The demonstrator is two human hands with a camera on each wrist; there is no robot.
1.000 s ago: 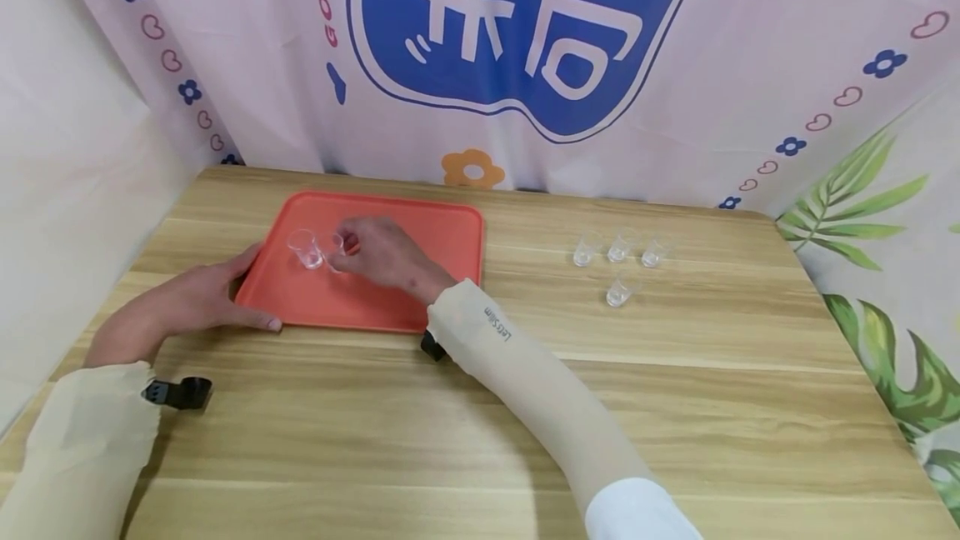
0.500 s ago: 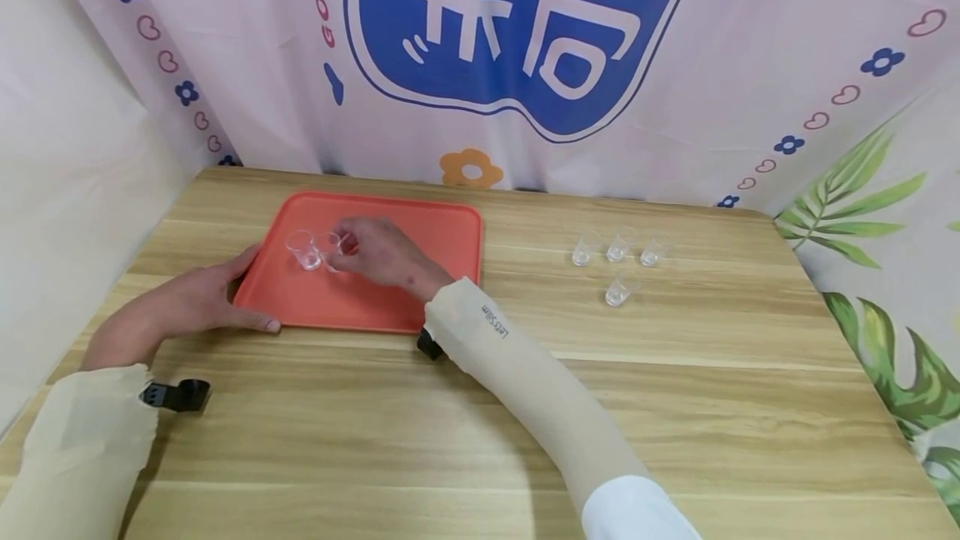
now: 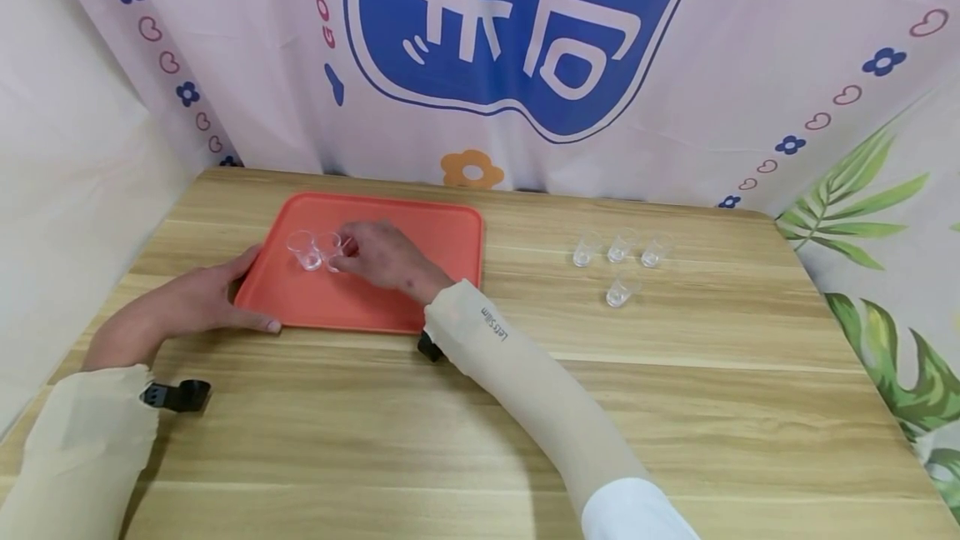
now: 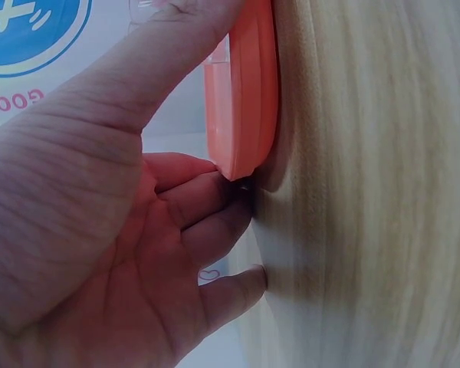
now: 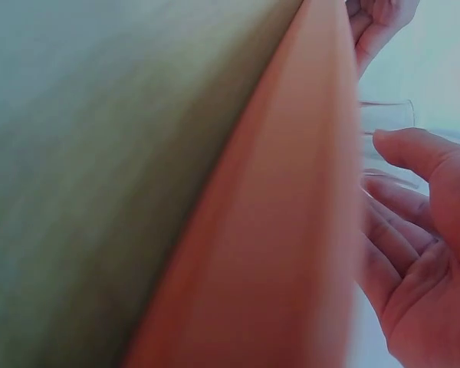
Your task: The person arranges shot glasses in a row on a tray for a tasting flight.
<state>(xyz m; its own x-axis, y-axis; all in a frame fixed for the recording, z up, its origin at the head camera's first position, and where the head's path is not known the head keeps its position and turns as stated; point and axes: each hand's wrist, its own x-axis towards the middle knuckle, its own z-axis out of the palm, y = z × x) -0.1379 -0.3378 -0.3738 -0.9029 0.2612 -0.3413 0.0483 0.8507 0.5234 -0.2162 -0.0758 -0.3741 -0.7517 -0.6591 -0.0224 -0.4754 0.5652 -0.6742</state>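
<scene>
A red rectangular tray (image 3: pixel 337 307) lies on the table's left half. My left hand (image 3: pixel 183 302) holds its front left corner, thumb by the front edge and fingers along the left side; in the left wrist view, some fingertips reach the tray's lower edge. Two small clear shot glasses are on the tray, side by side. The left glass (image 3: pixel 305 252) stands free. The right one (image 3: pixel 328 245) is between the thumb and fingers of my right hand (image 3: pixel 386 252), which pinches it. In the right wrist view, the tray's rim hides the base of that glass (image 5: pixel 391 116).
Several more clear shot glasses stand on the wooden table (image 3: pixel 465 432) right of the tray, including a front one (image 3: pixel 618 290) and a back one (image 3: pixel 618 246). A printed curtain (image 3: pixel 285 90) hangs behind the table's back edge.
Almost nothing moves. Both hands keep their places, and the pinched shot glass stays beside the other one on the tray.
</scene>
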